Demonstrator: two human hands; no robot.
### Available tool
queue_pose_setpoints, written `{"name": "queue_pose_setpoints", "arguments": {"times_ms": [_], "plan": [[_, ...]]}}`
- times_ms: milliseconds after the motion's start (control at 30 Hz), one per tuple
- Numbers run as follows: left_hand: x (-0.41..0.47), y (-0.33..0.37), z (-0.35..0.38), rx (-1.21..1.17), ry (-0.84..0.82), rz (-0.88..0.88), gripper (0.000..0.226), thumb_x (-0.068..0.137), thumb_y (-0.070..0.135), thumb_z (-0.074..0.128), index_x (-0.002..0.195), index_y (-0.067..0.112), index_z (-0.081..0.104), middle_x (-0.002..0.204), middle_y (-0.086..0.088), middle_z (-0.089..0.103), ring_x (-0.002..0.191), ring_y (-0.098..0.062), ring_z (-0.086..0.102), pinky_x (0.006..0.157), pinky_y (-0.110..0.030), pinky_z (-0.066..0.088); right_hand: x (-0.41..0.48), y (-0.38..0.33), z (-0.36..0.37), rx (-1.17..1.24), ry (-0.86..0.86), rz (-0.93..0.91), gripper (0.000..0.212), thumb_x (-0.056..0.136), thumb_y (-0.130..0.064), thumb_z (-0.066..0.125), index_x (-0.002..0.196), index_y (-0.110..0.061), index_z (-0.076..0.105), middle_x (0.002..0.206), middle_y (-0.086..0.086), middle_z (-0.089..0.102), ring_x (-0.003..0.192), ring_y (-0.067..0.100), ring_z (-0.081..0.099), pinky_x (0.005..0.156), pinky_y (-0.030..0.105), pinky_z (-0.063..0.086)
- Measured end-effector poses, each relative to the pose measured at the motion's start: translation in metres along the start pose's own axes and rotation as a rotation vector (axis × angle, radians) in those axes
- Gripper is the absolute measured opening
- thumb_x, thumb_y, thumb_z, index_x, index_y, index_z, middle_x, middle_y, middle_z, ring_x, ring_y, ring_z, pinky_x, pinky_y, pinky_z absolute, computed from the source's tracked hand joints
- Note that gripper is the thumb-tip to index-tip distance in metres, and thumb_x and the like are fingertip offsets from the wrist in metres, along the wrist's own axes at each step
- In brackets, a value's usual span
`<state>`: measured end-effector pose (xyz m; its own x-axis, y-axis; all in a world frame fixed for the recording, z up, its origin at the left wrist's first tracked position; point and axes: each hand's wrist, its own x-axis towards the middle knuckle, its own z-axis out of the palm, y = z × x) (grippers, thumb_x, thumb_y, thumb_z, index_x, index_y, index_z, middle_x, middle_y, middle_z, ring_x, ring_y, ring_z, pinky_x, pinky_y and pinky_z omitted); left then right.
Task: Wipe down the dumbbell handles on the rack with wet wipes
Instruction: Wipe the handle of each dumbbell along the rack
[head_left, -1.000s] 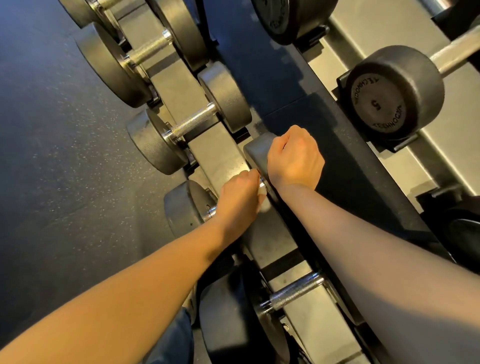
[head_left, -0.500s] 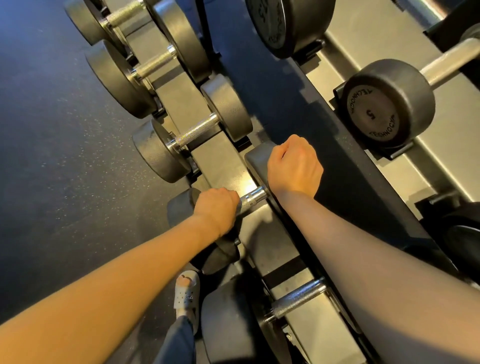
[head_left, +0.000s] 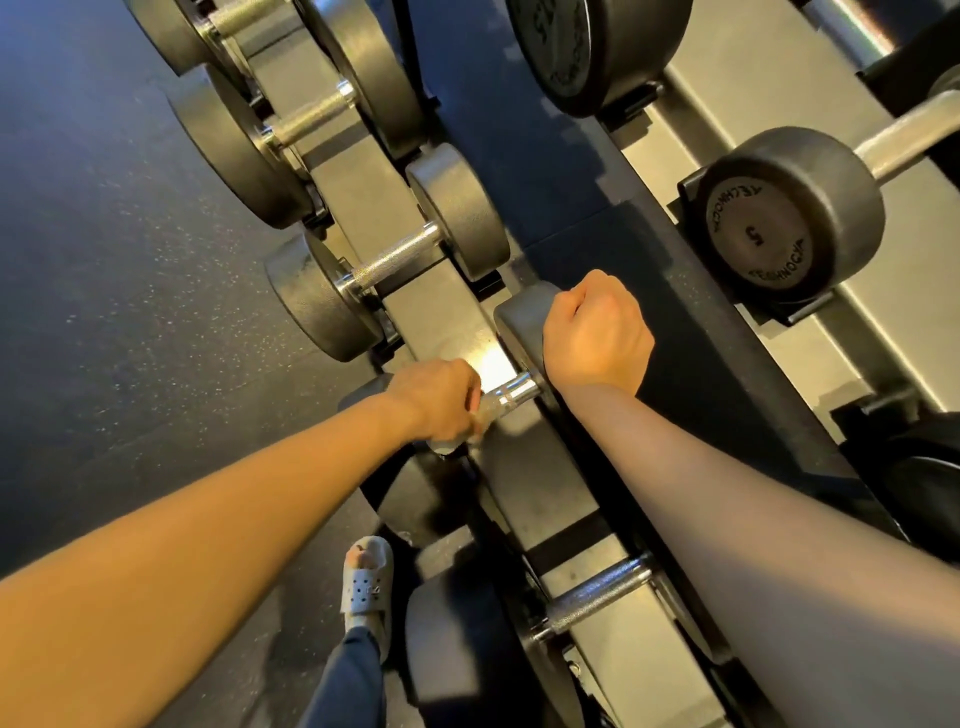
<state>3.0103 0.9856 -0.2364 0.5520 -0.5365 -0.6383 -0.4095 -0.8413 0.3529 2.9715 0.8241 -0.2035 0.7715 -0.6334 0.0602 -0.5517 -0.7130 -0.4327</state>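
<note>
Dumbbell handle (head_left: 511, 392) in work lies at centre frame on the rack (head_left: 363, 176); its long axis runs from lower left to upper right. At the lower-left end, the left hand (head_left: 436, 400) wraps the bar, fingers curled round it with the wet wipe (head_left: 451, 445) pressed between palm and metal; a pale fold of wipe shows beneath the hand. Immediately to the upper right of those fingers, a short bare chrome length of the bar is exposed, ending at the inner head (head_left: 514, 322). Right hand (head_left: 597, 332) rests on top of that head as a closed fist, fingers curled, nothing visible inside it. Left hand is the nearer one, in contact with the bar. Probable next stroke: slide the wipe along the axis toward the upper right, up to the head, with the fist bracing the dumbbell
</note>
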Motion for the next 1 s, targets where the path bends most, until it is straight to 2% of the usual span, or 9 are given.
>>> {"name": "queue_pose_setpoints", "arguments": {"times_ms": [100, 267, 433, 533, 633, 733, 800, 900, 1000], "plan": [[-0.012, -0.002, 0.001, 0.314, -0.016, -0.030, 0.029, 0.084, 0.040, 0.077, 0.102, 0.021, 0.065, 0.075, 0.004, 0.056, 0.078, -0.019, 0.058, 0.076, -0.032, 0.041, -0.001, 0.000, -0.001, 0.016, -0.010, 0.004, 0.021, 0.100, -0.023, 0.046, 0.082, -0.017, 0.055, 0.075, 0.001, 0.055, 0.069, 0.017, 0.059, 0.062, 0.039, 0.057], [-0.015, 0.000, 0.008, 0.460, 0.020, -0.052, 0.031, 0.088, 0.043, 0.074, 0.107, 0.022, 0.061, 0.094, 0.001, 0.062, 0.096, -0.020, 0.060, 0.091, -0.035, 0.038, -0.001, 0.002, -0.001, 0.036, -0.006, -0.002, 0.025, 0.100, -0.024, 0.045, 0.077, -0.017, 0.052, 0.072, 0.001, 0.053, 0.065, 0.017, 0.057, 0.056, 0.033, 0.048], [-0.017, -0.004, -0.003, 0.388, -0.006, -0.040, 0.026, 0.088, 0.035, 0.072, 0.104, 0.018, 0.059, 0.077, 0.004, 0.049, 0.084, -0.020, 0.054, 0.085, -0.034, 0.040, -0.002, 0.002, -0.003, 0.049, 0.007, 0.007, 0.028, 0.101, -0.024, 0.047, 0.074, -0.019, 0.050, 0.070, -0.001, 0.051, 0.062, 0.013, 0.052, 0.054, 0.028, 0.041], [-0.021, -0.008, -0.010, 0.354, 0.109, -0.002, 0.024, 0.093, 0.031, 0.066, 0.110, 0.015, 0.060, 0.082, 0.002, 0.051, 0.082, -0.022, 0.056, 0.074, -0.035, 0.047, 0.000, 0.002, -0.003, 0.077, -0.016, 0.033, 0.029, 0.102, -0.025, 0.047, 0.073, -0.018, 0.050, 0.071, 0.001, 0.053, 0.064, 0.018, 0.055, 0.058, 0.034, 0.046], [-0.022, -0.029, -0.022, 0.041, 0.328, -0.009, 0.014, 0.094, 0.027, 0.066, 0.097, 0.014, 0.064, 0.084, 0.001, 0.061, 0.084, -0.022, 0.061, 0.068, -0.033, 0.047, -0.006, -0.005, -0.007, 0.060, -0.017, 0.038, 0.018, 0.102, -0.022, 0.050, 0.089, -0.015, 0.061, 0.087, 0.003, 0.059, 0.079, 0.020, 0.060, 0.073, 0.040, 0.055], [-0.027, -0.060, -0.041, -0.507, 0.318, -0.085, 0.019, 0.086, 0.024, 0.081, 0.086, 0.014, 0.064, 0.076, 0.000, 0.063, 0.073, -0.017, 0.059, 0.064, -0.031, 0.046, -0.033, -0.025, -0.007, 0.074, 0.049, -0.188, 0.017, 0.095, -0.016, 0.060, 0.112, -0.017, 0.062, 0.111, 0.001, 0.057, 0.099, 0.014, 0.054, 0.088, 0.034, 0.048], [-0.034, -0.076, -0.051, -0.764, 0.257, -0.103, 0.022, 0.082, 0.023, 0.086, 0.088, 0.009, 0.070, 0.075, -0.004, 0.066, 0.067, -0.014, 0.057, 0.064, -0.028, 0.048, -0.057, -0.048, 0.006, 0.264, -0.073, -0.282, 0.026, 0.095, -0.017, 0.061, 0.121, -0.015, 0.060, 0.117, 0.001, 0.054, 0.097, 0.010, 0.052, 0.084, 0.032, 0.047], [-0.045, -0.093, -0.061, -0.919, 0.225, -0.095, 0.021, 0.083, 0.026, 0.085, 0.082, 0.009, 0.071, 0.071, -0.006, 0.065, 0.063, -0.011, 0.056, 0.059, -0.024, 0.049, -0.084, -0.080, 0.040, 0.492, -0.259, -0.197, 0.034, 0.097, -0.025, 0.063, 0.130, -0.016, 0.060, 0.119, -0.002, 0.056, 0.082, 0.008, 0.057, 0.076, 0.033, 0.051], [-0.050, -0.109, -0.067, -0.995, 0.248, -0.099, 0.023, 0.086, 0.029, 0.082, 0.078, 0.013, 0.068, 0.063, 0.000, 0.059, 0.055, -0.005, 0.051, 0.051, -0.018, 0.042, -0.097, -0.110, 0.061, 0.710, -0.325, -0.005, 0.031, 0.096, -0.037, 0.061, 0.123, -0.023, 0.066, 0.109, -0.006, 0.066, 0.092, 0.011, 0.064, 0.079, 0.031, 0.052]]}}
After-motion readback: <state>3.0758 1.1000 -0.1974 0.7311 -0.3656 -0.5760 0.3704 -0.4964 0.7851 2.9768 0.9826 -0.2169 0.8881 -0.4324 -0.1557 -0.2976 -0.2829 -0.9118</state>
